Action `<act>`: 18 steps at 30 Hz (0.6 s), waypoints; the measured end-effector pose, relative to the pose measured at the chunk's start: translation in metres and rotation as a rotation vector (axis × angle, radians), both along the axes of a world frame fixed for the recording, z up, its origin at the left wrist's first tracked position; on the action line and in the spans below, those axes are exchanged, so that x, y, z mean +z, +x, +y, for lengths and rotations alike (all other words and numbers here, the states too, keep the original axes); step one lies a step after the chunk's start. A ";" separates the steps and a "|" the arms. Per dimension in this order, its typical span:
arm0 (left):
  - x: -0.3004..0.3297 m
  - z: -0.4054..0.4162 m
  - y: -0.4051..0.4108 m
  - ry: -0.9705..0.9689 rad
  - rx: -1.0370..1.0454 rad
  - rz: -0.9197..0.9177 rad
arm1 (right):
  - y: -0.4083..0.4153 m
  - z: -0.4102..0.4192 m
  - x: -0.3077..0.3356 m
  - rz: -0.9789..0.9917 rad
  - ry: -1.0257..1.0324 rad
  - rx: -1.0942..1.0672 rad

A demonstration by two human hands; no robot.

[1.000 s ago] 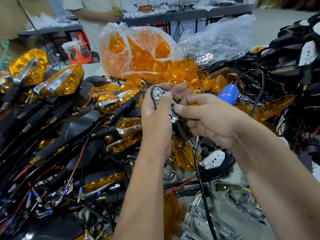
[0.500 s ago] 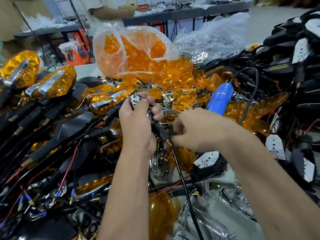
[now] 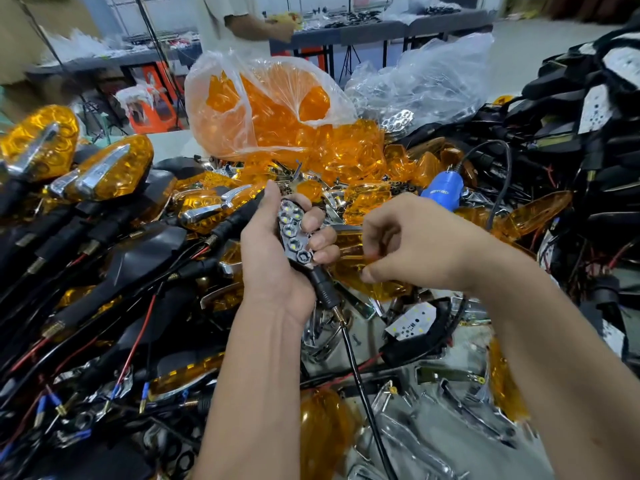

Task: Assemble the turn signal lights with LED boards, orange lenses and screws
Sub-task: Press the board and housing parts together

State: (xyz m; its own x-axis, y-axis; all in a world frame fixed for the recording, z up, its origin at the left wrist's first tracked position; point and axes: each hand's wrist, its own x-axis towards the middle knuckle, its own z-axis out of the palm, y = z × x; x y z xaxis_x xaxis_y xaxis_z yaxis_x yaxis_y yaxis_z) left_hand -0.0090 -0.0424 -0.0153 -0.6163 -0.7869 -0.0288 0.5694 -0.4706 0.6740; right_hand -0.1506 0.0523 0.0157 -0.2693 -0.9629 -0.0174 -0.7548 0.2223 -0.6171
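A clear plastic bag (image 3: pixel 263 109), mouth open toward the desk, holds a heap of loose orange lenses (image 3: pixel 349 150), some spilling out in front of it. A second clear bag (image 3: pixel 426 84) to its right holds silver honeycomb reflectors; the count inside either bag cannot be told.

Counted: two hands; one blue power tool (image 3: pixel 445 187) lying behind the right hand; one bare white LED board (image 3: pixel 414 322) seated in a black housing near the right forearm; at least three finished orange lights (image 3: pixel 114 171) stacked at far left on black stems. The black housings (image 3: pixel 588 109) piled at right are too many and too overlapped to count.

The left hand (image 3: pixel 277 258) grips the turn signal light (image 3: pixel 294 233) upright at centre frame, above the clutter; its fingers (image 3: pixel 320 237) are curled round the body with the thumb up along the left edge. The unit has a silver honeycomb reflector face with about six lit-looking white cells, no lens on it, a black stem below and a black cable (image 3: pixel 360 382) trailing down toward the camera.

The right hand (image 3: pixel 412 244) is just right of the unit, fingers bent, thumb and forefinger pinching an orange lens (image 3: pixel 372 282) lying among others on the desk (image 3: pixel 433 445).
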 end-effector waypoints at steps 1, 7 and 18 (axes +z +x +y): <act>0.000 0.000 -0.001 0.012 0.027 -0.009 | -0.004 0.002 -0.001 -0.021 -0.035 0.000; -0.003 0.003 -0.008 0.035 0.123 -0.041 | -0.016 0.004 -0.012 -0.145 -0.364 -0.080; -0.010 0.006 -0.019 -0.026 0.313 -0.383 | 0.018 -0.006 -0.010 -0.275 -0.356 0.068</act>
